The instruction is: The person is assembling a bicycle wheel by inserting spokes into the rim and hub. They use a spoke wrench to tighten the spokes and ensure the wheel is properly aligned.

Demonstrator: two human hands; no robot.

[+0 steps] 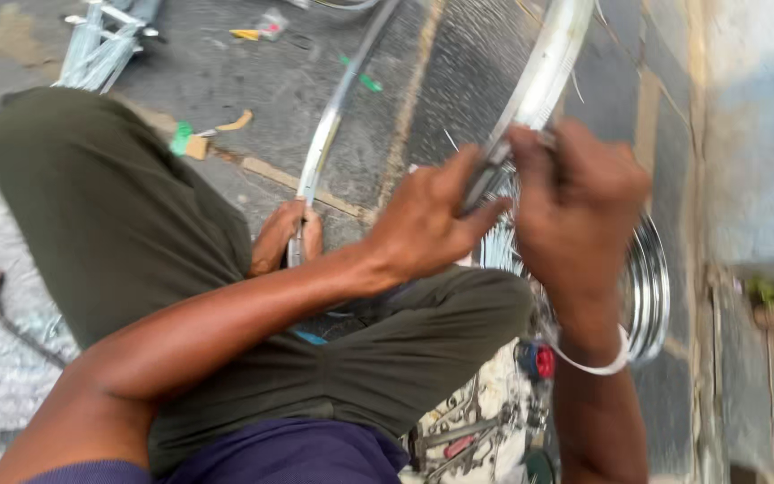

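View from above of a person sitting on paved ground, working on a bicycle wheel rim (544, 76) that rises toward the top of the picture. Everything here is placed relative to that rim.

Far to the left of the rim, at the top corner, a bundle of thin metal spokes (91, 49) lies on the ground. Below it, the person's bent knee in olive trousers (109, 215) fills the left side. Between the knee and the rim, small scraps of green and tan litter (192, 141) lie on the pavement.

Left of the rim, a second, thinner silver hoop (329, 134) runs diagonally; its lower end rests against the person's bare foot (284, 235).

The left hand (427, 220) sits just left of the rim's lower part. Its fingers are curled closed, pinching a small dark tool (485, 179) that reaches to the rim's edge. The picture is blurred, so the kind of tool cannot be told.

The right hand (575, 197) is at the rim itself, just right of the left hand. Its fingers are folded tight over the rim's edge where the tool meets it, hiding what is beneath. A white band (597, 363) circles that wrist.

Behind and below the right hand, a stack of shiny chrome rings (651, 287) shows. Below the rim, near the lap, a cloth holds jumbled metal tools (468, 435) and a small red part (544, 361). Right of the rim stands a pale wall (759, 134).
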